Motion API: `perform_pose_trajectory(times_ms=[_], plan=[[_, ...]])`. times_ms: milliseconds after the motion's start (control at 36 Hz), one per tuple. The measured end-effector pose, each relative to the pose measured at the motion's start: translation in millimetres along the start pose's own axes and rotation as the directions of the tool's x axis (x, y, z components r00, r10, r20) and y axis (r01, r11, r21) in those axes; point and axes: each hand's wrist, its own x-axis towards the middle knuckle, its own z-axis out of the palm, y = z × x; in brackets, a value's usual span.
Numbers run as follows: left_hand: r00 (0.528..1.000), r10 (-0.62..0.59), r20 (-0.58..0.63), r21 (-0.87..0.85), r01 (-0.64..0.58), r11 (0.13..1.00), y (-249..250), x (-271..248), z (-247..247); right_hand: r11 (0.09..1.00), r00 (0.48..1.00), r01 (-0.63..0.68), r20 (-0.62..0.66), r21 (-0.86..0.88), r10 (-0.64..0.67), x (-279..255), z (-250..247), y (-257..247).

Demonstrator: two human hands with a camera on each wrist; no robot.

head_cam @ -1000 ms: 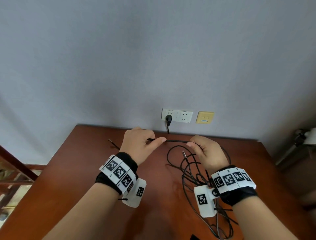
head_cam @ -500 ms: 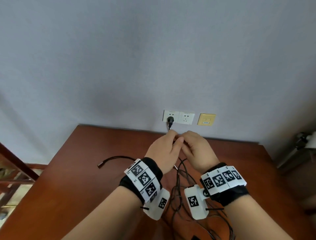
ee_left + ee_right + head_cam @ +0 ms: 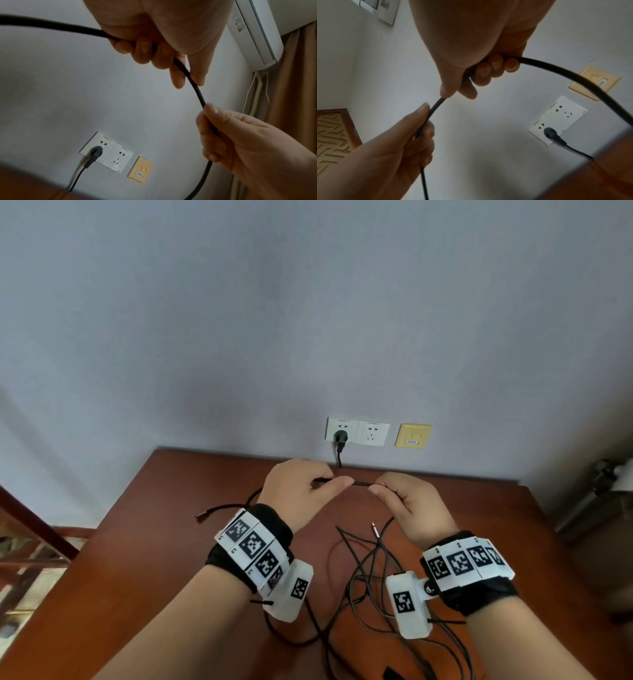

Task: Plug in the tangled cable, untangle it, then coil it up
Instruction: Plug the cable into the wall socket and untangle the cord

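Note:
A thin black cable runs taut between my two hands above the brown table. My left hand grips it with curled fingers and thumb. My right hand pinches it a short way to the right, fingers curled round it. The cable's black plug sits in the left white wall socket. A tangle of cable loops lies on the table between my wrists. One free cable end lies left of my left wrist, and a small connector tip shows near the right hand.
A second white socket and a yellow wall plate are on the grey wall behind the table. A wooden frame stands at the left. An air conditioner and a brown curtain show in the left wrist view.
My hands came together near the socket half a second ago, then drew apart again with the cable stretched between them. The free end at the left slid a little rightward.

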Motion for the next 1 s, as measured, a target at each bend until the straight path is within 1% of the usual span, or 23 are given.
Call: perform_pose_trajectory(times_ms=[139, 222, 278, 333, 389, 444, 556, 667, 722, 778, 833, 917, 1000], plan=[[1.000, 0.014, 0.022, 0.054, -0.015, 0.998, -15, -13, -4, 0.998, 0.999, 0.034, 0.006, -0.054, -0.034, -7, -13, 10], [1.000, 0.010, 0.005, 0.071, -0.010, 0.997, -26, -17, -6, 0.999, 1.000, 0.000, -0.019, -0.038, -0.001, -9, -16, 16], [1.000, 0.004, -0.005, 0.111, -0.004, 0.994, -31, -16, -7, 0.999, 1.000, -0.009, -0.018, -0.032, 0.008, -10, -15, 16], [0.999, -0.029, -0.016, 0.174, 0.031, 0.984, -33, -14, -7, 0.999, 1.000, -0.007, -0.017, -0.035, 0.006, -10, -11, 12], [0.996, -0.089, -0.015, 0.217, 0.090, 0.972, -31, -13, -5, 0.999, 0.999, -0.009, -0.031, -0.032, 0.008, -9, -5, 7], [0.994, -0.112, -0.014, 0.203, 0.112, 0.973, -28, -13, 0, 1.000, 0.998, -0.017, -0.054, -0.025, 0.016, -8, 0, 1], [0.997, -0.074, 0.008, 0.039, 0.074, 0.997, -17, -18, 12, 1.000, 0.997, -0.012, -0.082, -0.015, 0.011, -5, 7, -6], [1.000, -0.002, 0.015, -0.043, 0.003, 0.999, 8, -21, 24, 0.996, 0.996, 0.072, -0.043, -0.043, -0.074, -2, 15, -16], [1.000, 0.001, 0.011, -0.027, 0.000, 1.000, 20, -22, 29, 0.995, 0.995, 0.090, -0.043, -0.037, -0.092, -1, 19, -20], [1.000, 0.000, -0.008, 0.040, 0.000, 0.999, 27, -23, 32, 0.997, 0.996, 0.075, -0.052, -0.022, -0.076, 0, 19, -22], [0.999, 0.038, -0.039, 0.073, -0.035, 0.997, 27, -23, 32, 0.998, 0.996, 0.063, -0.062, -0.005, -0.063, -2, 16, -21], [0.994, 0.097, -0.055, 0.068, -0.094, 0.993, 19, -23, 27, 0.998, 0.997, 0.057, -0.057, -0.007, -0.057, -4, 9, -20], [0.992, 0.092, -0.085, 0.057, -0.087, 0.995, 9, -19, 23, 1.000, 0.998, 0.030, -0.054, -0.002, -0.030, -6, 4, -19]])
